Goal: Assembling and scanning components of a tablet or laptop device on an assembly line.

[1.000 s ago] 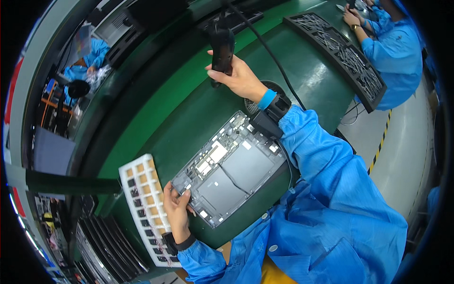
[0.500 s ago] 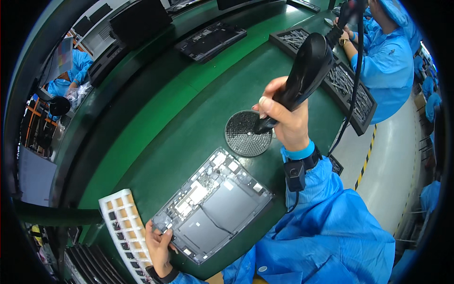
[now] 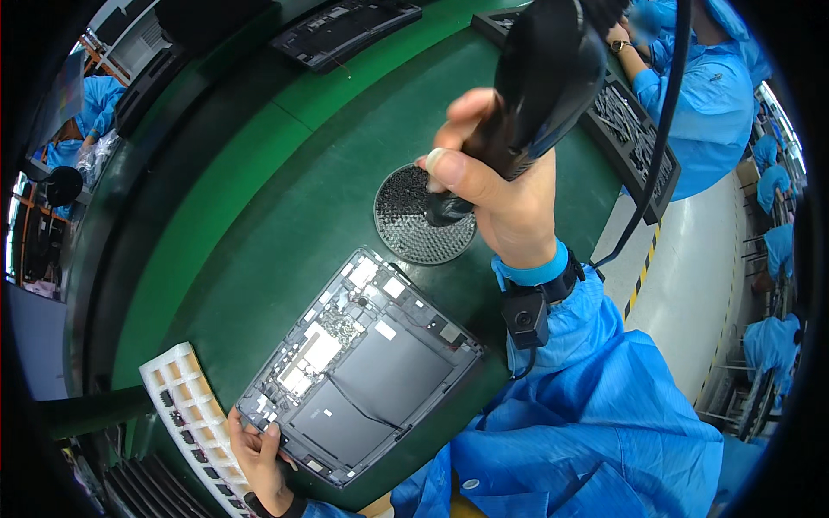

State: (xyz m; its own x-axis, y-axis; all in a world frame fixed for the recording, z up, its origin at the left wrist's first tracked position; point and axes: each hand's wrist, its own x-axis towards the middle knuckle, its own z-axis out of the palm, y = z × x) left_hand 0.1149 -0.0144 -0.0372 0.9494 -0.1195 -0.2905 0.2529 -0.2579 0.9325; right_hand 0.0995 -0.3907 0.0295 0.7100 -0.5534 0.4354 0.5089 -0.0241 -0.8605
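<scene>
My right hand (image 3: 516, 200) is wrapped round a black electric screwdriver (image 3: 551, 73), held slanted with its lower end over a round dark dish (image 3: 423, 240). The dish has a dimpled surface and small dark pieces in its far part. The tool's tip is hard to make out, so I cannot tell whether it touches. Nearer me lies an opened tablet-like device (image 3: 393, 367), its circuit board, flat grey battery panels and a black cable exposed. My left hand (image 3: 262, 462) pinches the device's near left corner, thumb on top.
A white foam tray (image 3: 184, 384) with small dark parts stands left of the device. Another opened chassis (image 3: 345, 33) lies at the back. Black trays of small metal parts (image 3: 626, 129) sit at the right, beside a co-worker in blue (image 3: 691, 104). A black cord (image 3: 665, 142) hangs there.
The view has shifted, so the dish and device appear further left. The screwdriver looks larger and closer, its lower end still over the dish. My left hand keeps its grip on the device's corner.
</scene>
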